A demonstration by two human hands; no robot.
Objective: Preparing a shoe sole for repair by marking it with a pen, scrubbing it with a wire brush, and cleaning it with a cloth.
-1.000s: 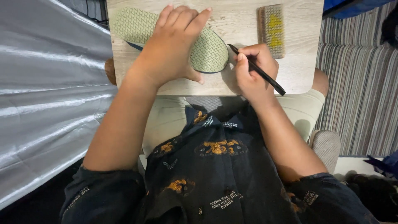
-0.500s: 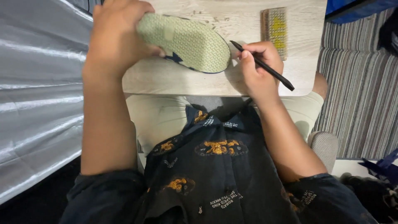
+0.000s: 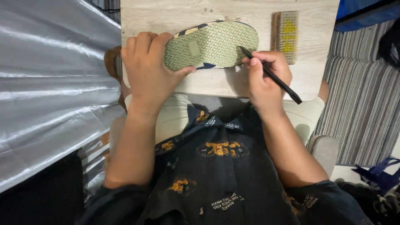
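Note:
A pale green shoe sole [image 3: 216, 43] with a criss-cross tread lies sole-up on a light wooden board [image 3: 175, 16] over my lap. My left hand [image 3: 148, 68] grips the sole's left end, thumb pressed along its lower edge. My right hand [image 3: 264, 77] holds a thin black stick [image 3: 271, 75] like a pen. Its tip touches the tread near the sole's right end.
A wooden scrubbing brush [image 3: 285, 35] with yellow and pale bristles lies on the board to the right of the sole. Silver foil sheeting [image 3: 54, 96] covers the left side. A striped rug [image 3: 362, 96] lies at the right, and blue fabric [image 3: 366, 12] shows at top right.
My left hand lifted off the sole's top and shifted left, then took hold of its left end. The sole swung round and moved right. My right hand brought the black stick's tip onto the tread.

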